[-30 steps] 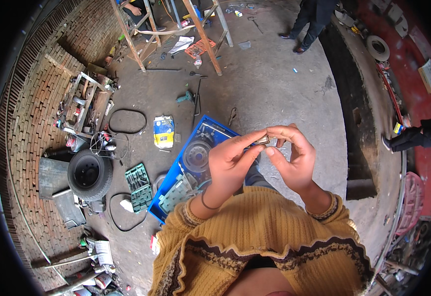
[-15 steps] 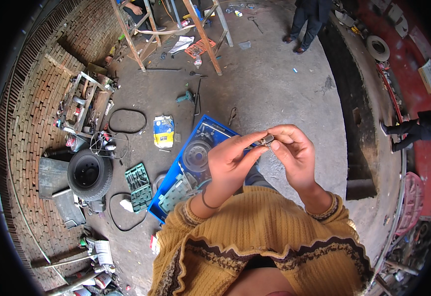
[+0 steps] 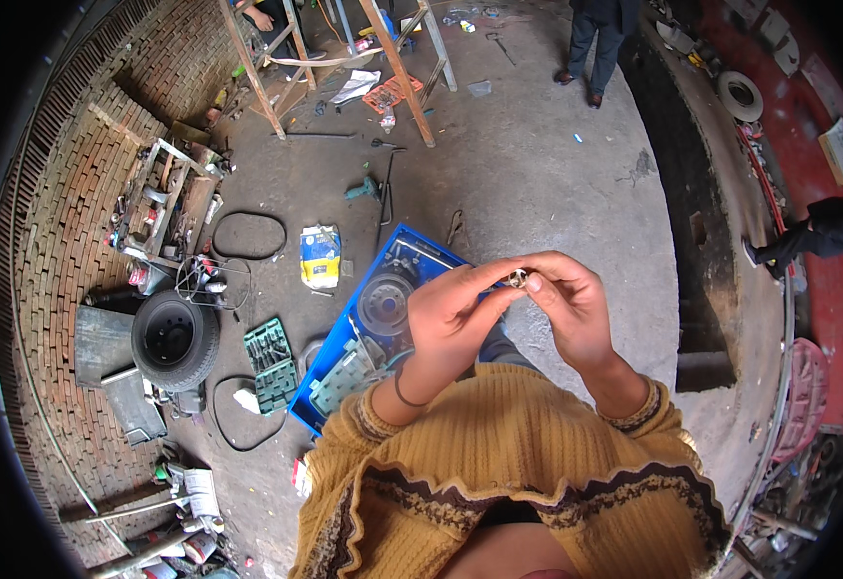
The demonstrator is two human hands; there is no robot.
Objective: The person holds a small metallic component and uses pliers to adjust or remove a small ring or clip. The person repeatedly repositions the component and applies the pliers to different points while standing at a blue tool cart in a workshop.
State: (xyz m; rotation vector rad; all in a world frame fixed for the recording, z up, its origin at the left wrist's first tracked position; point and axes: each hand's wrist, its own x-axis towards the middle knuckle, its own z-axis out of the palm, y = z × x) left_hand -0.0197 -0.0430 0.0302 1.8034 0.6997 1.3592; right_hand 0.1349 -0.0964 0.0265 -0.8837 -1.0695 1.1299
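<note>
My left hand (image 3: 448,311) and my right hand (image 3: 573,307) meet in front of my chest, fingertips close together. Between them they pinch a small round metal part (image 3: 518,278), whose shiny, brass-coloured end faces up; its exact kind I cannot make out. Fingers cover most of its sides. Below my left hand stands a blue tray (image 3: 337,338) holding a round metal disc (image 3: 384,303) and a green tool case (image 3: 341,379).
Left of the tray lie an open green socket case (image 3: 270,359), a yellow-and-blue bag (image 3: 320,259), a wheel with tyre (image 3: 173,340) and black belts (image 3: 248,236). A wooden ladder (image 3: 400,72) stands ahead. People stand ahead and at right, beside a dark floor pit (image 3: 696,241).
The metal part has been turned between my fingers: its side showed before, now its round end shows. My right fingers have closed in slightly. The person at right has shifted.
</note>
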